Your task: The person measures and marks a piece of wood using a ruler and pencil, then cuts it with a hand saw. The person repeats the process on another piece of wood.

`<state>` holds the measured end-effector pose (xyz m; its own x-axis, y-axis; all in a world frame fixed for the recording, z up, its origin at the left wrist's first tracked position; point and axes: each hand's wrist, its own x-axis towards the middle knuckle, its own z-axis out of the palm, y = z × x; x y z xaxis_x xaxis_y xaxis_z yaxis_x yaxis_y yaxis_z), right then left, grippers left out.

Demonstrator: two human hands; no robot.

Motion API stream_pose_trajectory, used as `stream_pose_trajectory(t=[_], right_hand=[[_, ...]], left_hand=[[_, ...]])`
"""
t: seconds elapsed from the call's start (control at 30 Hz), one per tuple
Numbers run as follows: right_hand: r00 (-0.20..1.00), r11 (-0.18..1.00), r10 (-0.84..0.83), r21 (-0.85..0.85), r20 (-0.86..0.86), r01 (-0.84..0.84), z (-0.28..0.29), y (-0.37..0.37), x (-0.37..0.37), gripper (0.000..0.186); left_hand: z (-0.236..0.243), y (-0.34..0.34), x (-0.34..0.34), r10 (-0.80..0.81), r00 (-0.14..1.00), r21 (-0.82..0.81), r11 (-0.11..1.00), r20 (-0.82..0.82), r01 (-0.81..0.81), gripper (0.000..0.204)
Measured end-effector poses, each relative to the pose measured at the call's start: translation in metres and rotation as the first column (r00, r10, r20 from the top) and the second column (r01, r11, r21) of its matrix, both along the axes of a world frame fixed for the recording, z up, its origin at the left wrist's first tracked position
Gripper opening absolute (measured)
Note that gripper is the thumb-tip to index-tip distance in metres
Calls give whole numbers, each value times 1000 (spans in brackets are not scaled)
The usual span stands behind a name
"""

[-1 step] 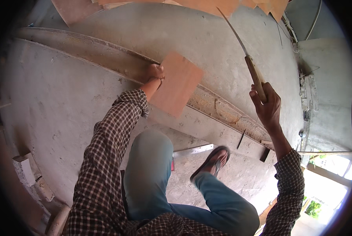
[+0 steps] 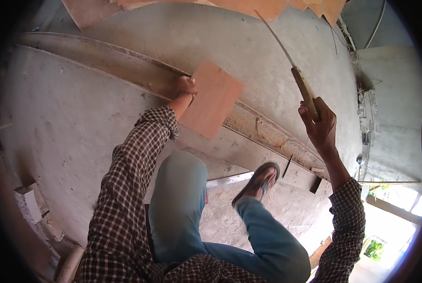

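R hand (image 2: pixel 321 120) wrapped round the wooden handle (image 2: pixel 302 86) of a long thin blade (image 2: pixel 277 41), held up & well apart from the reddish-brown sheet (image 2: pixel 214 101). L hand (image 2: pixel 186 86) bunched at sheet's L edge, apparently gripping it, tho fingers are part hidden. Sheet lies across the channel-shaped beam (image 2: pixel 263 129), overhanging its near side. Main risk: w/ hold on one edge only, sheet could swivel or tip if its free R side gets pushed. Also, L hand's bare, so a stray blade swing could cut it.
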<state>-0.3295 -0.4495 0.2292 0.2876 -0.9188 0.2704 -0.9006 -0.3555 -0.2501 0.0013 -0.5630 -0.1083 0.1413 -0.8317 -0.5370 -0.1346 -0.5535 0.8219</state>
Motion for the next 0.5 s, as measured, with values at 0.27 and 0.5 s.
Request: stream_pose_trajectory(t=[0.27, 0.5], right_hand=[[986, 946, -31, 323, 163, -24, -2, -12, 13, 42], [957, 872, -2, 469, 289, -140, -73, -57, 27, 28]], left_hand=[[24, -2, 9, 42, 970, 50, 997, 239, -55, 31], [30, 11, 16, 58, 930, -47, 998, 364, -44, 31]])
